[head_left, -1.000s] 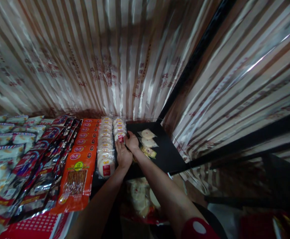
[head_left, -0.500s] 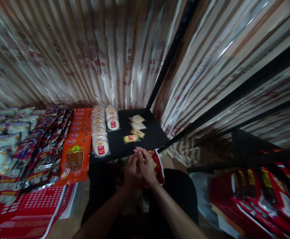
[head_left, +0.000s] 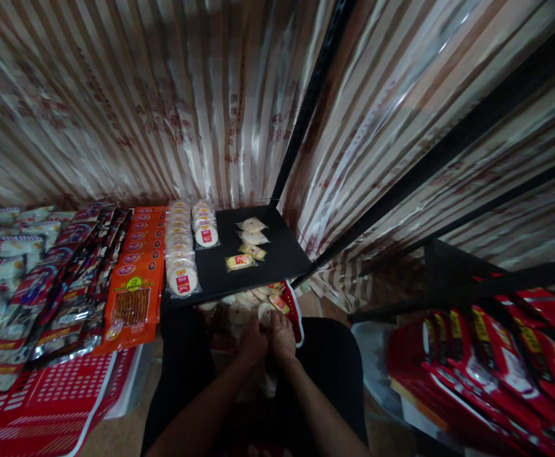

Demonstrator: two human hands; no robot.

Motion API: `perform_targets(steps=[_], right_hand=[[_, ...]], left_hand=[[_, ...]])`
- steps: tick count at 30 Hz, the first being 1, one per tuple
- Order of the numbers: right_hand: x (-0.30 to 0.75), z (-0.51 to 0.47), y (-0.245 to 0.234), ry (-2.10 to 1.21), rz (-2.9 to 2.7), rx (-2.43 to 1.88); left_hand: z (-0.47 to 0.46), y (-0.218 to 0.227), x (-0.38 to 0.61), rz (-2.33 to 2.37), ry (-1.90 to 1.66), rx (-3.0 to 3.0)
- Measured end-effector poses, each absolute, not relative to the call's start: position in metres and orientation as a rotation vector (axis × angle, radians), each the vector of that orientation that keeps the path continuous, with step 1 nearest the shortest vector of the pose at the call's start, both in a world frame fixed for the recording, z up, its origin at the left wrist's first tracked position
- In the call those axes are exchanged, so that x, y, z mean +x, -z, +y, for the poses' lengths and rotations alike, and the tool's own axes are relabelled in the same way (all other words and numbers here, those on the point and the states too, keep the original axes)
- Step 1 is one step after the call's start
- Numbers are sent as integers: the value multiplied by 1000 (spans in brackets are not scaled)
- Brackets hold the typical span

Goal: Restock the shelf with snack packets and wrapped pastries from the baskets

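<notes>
My left hand is closed over a red basket in front of my knees; whatever its fingers hold is hidden. Close beside it, my right hand reaches in with its fingers stretched out. A round white rice cracker in clear wrap shows just beyond the fingertips; whether it is held or only touched is unclear. More wrapped crackers and a yellow packet lie in the basket. On the black shelf above are several loose wrapped crackers and a yellow wrapped snack.
Left on the shelf stand two rows of round crackers, orange packs and dark shiny packs. Another red basket is at lower left. Red packs are at right. Black metal posts frame the striped plastic sheeting.
My hands were together at the shelf's front edge; now they are lower, over the basket, and slightly apart. More of the basket's contents show. The view has shifted slightly right.
</notes>
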State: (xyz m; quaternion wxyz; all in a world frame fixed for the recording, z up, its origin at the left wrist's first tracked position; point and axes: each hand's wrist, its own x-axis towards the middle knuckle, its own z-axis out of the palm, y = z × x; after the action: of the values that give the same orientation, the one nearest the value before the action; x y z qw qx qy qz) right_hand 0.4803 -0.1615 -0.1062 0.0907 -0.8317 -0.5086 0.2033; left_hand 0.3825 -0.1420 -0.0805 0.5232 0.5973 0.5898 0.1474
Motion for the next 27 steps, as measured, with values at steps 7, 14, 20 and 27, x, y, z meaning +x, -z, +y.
perform_targets(steps=[7, 14, 20, 27], right_hand=[[475, -159, 92, -653, -1620, -2559], [483, -172, 72, -652, -1758, -2421], [494, -178, 49, -735, -1734, -2260], [498, -176, 27, -761, -1518, -2138]], left_hand=[[-139, 89, 384, 1430, -327, 1404], [-143, 83, 382, 1411, -503, 1437], [-145, 74, 377, 1403, -634, 1476], [-142, 70, 356, 1366, -675, 1462]])
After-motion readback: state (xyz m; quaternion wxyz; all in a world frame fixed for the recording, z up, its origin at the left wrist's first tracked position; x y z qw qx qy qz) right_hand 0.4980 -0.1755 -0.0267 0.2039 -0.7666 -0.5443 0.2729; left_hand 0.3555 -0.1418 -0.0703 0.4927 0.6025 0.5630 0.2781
